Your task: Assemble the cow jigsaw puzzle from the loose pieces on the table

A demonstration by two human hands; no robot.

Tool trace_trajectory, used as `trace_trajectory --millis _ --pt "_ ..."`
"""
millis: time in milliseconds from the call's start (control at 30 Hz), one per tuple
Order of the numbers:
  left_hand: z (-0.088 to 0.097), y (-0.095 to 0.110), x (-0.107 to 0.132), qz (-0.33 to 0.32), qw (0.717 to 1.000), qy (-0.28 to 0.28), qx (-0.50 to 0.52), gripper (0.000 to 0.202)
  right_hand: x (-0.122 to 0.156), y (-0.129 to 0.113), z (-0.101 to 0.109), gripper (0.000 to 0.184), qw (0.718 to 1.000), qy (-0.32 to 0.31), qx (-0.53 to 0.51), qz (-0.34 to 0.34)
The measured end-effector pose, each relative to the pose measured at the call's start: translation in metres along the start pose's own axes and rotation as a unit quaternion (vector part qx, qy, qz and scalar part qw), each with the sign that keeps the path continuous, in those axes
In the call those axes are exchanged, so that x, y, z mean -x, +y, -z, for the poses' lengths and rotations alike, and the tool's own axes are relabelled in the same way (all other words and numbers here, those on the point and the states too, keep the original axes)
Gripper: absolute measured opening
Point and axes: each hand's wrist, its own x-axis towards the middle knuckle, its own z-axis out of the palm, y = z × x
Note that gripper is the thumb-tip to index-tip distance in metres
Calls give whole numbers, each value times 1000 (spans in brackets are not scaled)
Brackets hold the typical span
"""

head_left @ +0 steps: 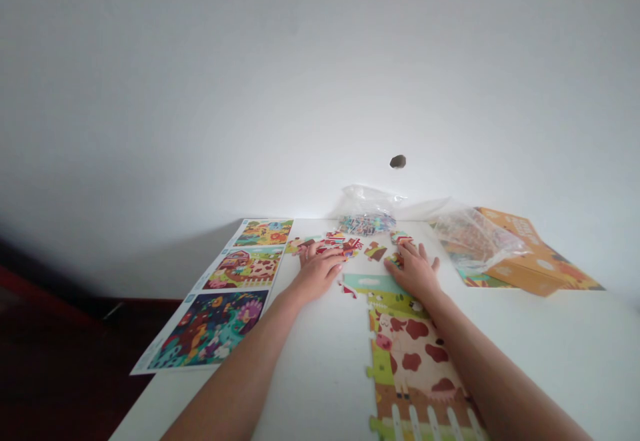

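My left hand (321, 269) lies with fingers spread over a heap of loose jigsaw pieces (334, 239), mostly red, partly hidden under the fingers. To its right, my right hand (416, 269) is spread flat, its fingertips touching a few pieces (401, 237) near the far edge of the table. Below my right hand lies a joined part of the jigsaw puzzle (410, 354), showing a brown-spotted cow above a white fence. One brown and green piece (375, 251) rests between the hands. A small red and white piece (347, 289) lies beside the joined part's upper left corner.
A picture sheet (200, 294) with three printed scenes lies at the left table edge. Against the wall stands a clear bag of pieces (367, 221). Another clear plastic bag (480, 237) covers part of an orange box (530, 267) at the right. The wall has a hole (398, 161).
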Motion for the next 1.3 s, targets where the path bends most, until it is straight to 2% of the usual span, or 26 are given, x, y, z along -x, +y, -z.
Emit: trace_trajectory --millis 100,200,267,367,433,533,600,700,767,867,967,1067,1167,1233,1300 --pt "0 0 0 -1 1000 -1 -4 32 1 -1 0 53 998 5 -18 55" --pt "1 0 0 -4 1000 -6 -6 32 0 -2 0 52 999 29 -10 20" --pt "2 1 1 -4 1000 -10 -7 32 0 -1 0 54 1000 17 -9 2" --pt "3 1 2 -1 1000 -11 -8 32 1 0 0 57 998 -17 -18 58" --pt "3 2 2 -1 1000 -10 -7 32 1 -1 0 58 995 -15 -26 92" --pt "4 2 2 1 1000 -9 -6 32 2 -2 0 58 997 17 -34 72" --pt "4 2 2 2 1000 -12 -5 32 1 -1 0 55 998 16 -34 47" --pt "5 3 1 1 1000 -17 -5 32 1 0 0 52 996 -10 -40 79" --pt "5 2 1 2 1000 -13 -5 32 2 -1 0 59 993 -3 -53 110" --pt "4 2 2 1 1000 -10 -5 32 2 -3 1 65 996 17 -43 78" --pt "4 2 2 -2 1000 -12 -2 32 2 -3 2 57 998 -18 -15 57" --pt "6 4 2 2 1000 -10 1 32 3 -3 3 56 989 -72 -18 128" --pt "7 6 2 4 1000 -8 -1 33 4 -5 3 61 982 -84 -26 169" --pt "8 6 2 3 1000 -12 -3 33 4 -5 2 59 988 -49 -24 146" --pt "8 6 2 2 1000 -15 -4 33 2 -3 0 54 996 -8 -12 86"
